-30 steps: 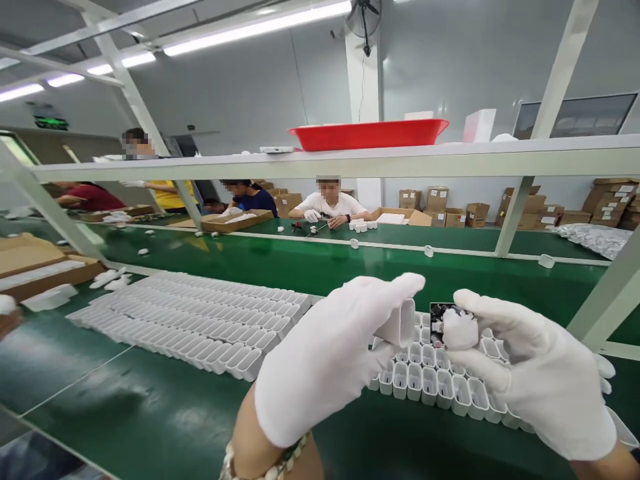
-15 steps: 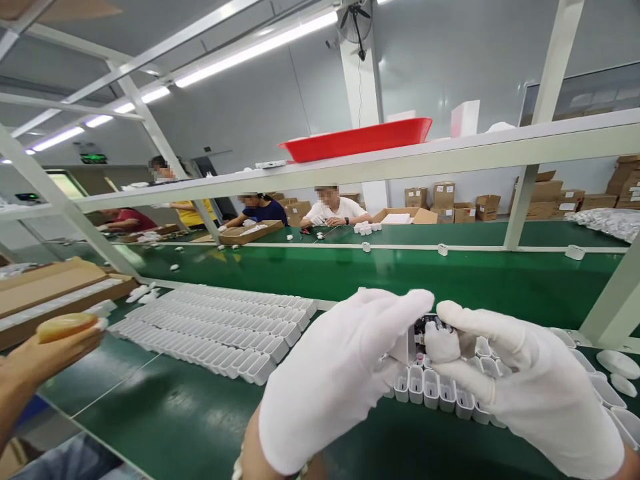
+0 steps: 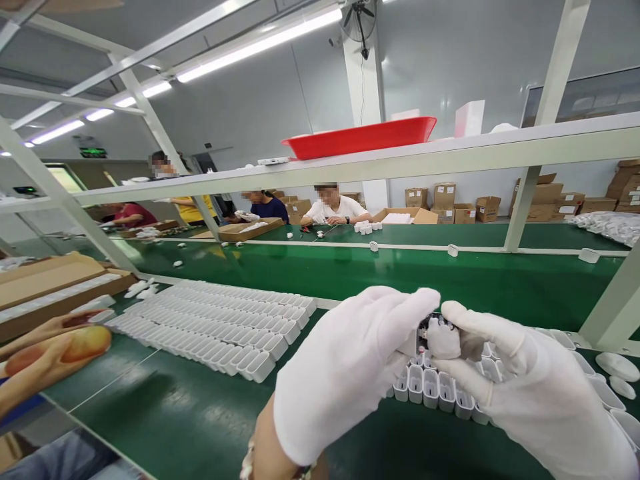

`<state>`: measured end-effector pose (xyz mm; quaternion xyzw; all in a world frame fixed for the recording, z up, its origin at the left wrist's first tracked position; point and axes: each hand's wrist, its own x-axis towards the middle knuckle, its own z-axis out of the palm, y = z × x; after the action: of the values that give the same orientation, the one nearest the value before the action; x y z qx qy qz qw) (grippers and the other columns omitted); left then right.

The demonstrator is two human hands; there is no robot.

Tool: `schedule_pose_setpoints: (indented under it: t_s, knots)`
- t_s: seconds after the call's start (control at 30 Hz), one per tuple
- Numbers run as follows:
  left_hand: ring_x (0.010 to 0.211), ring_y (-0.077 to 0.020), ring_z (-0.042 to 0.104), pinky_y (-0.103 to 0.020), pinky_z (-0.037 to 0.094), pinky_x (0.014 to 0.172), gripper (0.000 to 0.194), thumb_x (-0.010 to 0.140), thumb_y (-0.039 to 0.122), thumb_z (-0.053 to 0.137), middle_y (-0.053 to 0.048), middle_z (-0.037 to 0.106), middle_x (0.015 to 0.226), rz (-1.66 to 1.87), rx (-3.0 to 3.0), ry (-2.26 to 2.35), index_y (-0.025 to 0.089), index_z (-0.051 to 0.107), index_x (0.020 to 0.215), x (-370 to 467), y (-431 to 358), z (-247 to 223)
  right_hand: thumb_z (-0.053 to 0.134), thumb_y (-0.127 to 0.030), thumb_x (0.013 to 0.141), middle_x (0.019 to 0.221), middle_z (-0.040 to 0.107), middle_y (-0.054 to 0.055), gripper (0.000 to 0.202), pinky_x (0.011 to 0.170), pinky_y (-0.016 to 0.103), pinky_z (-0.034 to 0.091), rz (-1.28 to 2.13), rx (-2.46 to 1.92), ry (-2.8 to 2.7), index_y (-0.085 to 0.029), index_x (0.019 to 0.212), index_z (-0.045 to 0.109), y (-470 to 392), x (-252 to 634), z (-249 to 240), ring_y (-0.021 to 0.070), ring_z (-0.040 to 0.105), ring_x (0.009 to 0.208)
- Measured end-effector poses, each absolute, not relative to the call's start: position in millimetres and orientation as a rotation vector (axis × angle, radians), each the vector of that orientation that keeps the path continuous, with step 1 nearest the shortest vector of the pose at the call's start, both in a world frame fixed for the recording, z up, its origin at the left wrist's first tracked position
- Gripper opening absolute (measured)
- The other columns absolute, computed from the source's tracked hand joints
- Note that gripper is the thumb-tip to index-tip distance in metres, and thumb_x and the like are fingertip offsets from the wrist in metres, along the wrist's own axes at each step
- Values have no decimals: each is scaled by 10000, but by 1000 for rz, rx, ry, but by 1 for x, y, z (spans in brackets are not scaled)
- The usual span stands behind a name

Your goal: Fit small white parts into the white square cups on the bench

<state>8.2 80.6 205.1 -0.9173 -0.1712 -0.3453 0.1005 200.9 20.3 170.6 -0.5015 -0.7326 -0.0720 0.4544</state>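
Note:
In white gloves, both my hands meet over the table at the right. My left hand [image 3: 345, 373] is closed on the left side of a small white plastic casing [image 3: 411, 343], with its thumb and fingers around the edge. Inside the casing a dark electronic part [image 3: 426, 323] shows, mostly covered by fingers. My right hand [image 3: 530, 380] is closed at the casing's right side, fingertips pressing on the dark part. Below the hands stand rows of open white plastic casings [image 3: 431, 387], partly hidden by the right hand.
A large block of white casings [image 3: 215, 327] stands left on the green table [image 3: 190, 427]. At far left a co-worker's hands hold a yellow-orange object [image 3: 87, 343]. A green conveyor belt [image 3: 300, 267] runs behind, below a shelf [image 3: 240, 184] bearing a red tray [image 3: 360, 138].
My hands have shifted slightly right and stay closed on the casing. At left, the co-worker's hand and yellow-orange object moved right, and a second hand appeared. White pieces on the belt drifted right.

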Motion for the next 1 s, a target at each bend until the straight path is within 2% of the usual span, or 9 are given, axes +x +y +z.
schedule_pose_setpoints:
  t_s: [0.07,0.2,0.43,0.63,0.8,0.9,1.0]
  knots:
    - [965,-199,610,-318,530,782,521,834,37,478,-51,656,1070,-1009,-2715,-509,198,389,1322,9,82,205,608,-208,835,843,736,-69,233,534,163,549,-233,-1264,-1797,-308,1045,595,20,200,171,120,708,693]
    - [946,-195,621,-307,534,761,546,809,3,455,-35,667,1011,-977,-2712,-510,193,378,1316,12,82,206,619,-223,836,724,697,-99,235,519,158,542,-205,-1311,-1784,-306,1053,582,19,198,173,95,674,604]
    - [921,-203,650,-314,539,717,448,855,36,424,-84,674,1050,-976,-2690,-479,147,423,1289,14,83,205,562,-237,880,761,713,-54,103,465,186,526,-214,-1275,-1802,-272,965,608,22,194,174,123,685,634]
    - [908,-208,648,-334,542,723,435,865,52,433,-91,670,1061,-969,-2727,-525,162,432,1285,14,82,205,566,-220,865,638,640,-73,111,496,198,528,-143,-1234,-1793,-283,947,607,20,195,174,106,600,502]
    - [950,-207,632,-292,526,713,456,808,-20,469,-74,653,1104,-955,-2758,-472,179,461,1218,17,79,209,591,-232,853,683,663,-85,142,534,198,525,36,-1310,-1844,-298,976,615,23,197,177,107,622,553]
    - [906,-182,625,-267,511,699,385,792,-22,460,-44,656,1038,-955,-2769,-431,194,494,1109,18,78,212,582,-213,835,755,688,-63,199,540,224,524,119,-1283,-1922,-298,1003,646,27,200,180,129,640,614]
    - [848,-164,604,-274,506,705,405,812,-9,479,-13,654,933,-961,-2821,-511,201,492,1158,16,77,211,593,-153,784,758,688,-56,352,568,249,537,196,-1283,-1960,-283,1107,643,29,203,182,143,634,634]
